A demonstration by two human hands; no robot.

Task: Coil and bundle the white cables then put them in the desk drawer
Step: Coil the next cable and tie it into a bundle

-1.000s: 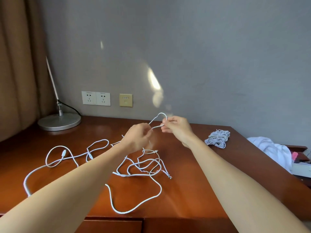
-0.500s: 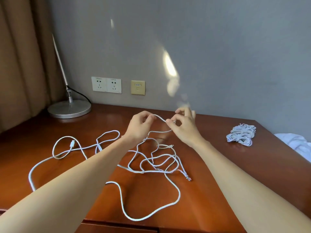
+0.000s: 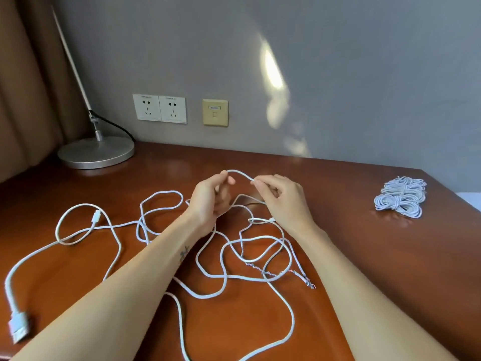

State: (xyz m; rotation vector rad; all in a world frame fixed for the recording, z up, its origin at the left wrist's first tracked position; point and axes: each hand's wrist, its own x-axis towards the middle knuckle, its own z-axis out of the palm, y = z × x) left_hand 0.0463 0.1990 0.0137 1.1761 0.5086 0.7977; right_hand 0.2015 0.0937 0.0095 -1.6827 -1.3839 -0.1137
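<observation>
At the desk's (image 3: 377,269) back left corner stands a lamp base (image 3: 96,153). A USB plug (image 3: 18,328) lies at the front left edge, and the loose white cable (image 3: 229,276) sprawls from it in tangled loops across the middle. The left hand (image 3: 209,198) pinches a raised stretch of this cable between thumb and forefinger. The right hand (image 3: 282,196) pinches the same stretch just beside it, and a short arch spans the two grips. A coiled white bundle (image 3: 400,198) rests near the right edge, well apart from both hands.
</observation>
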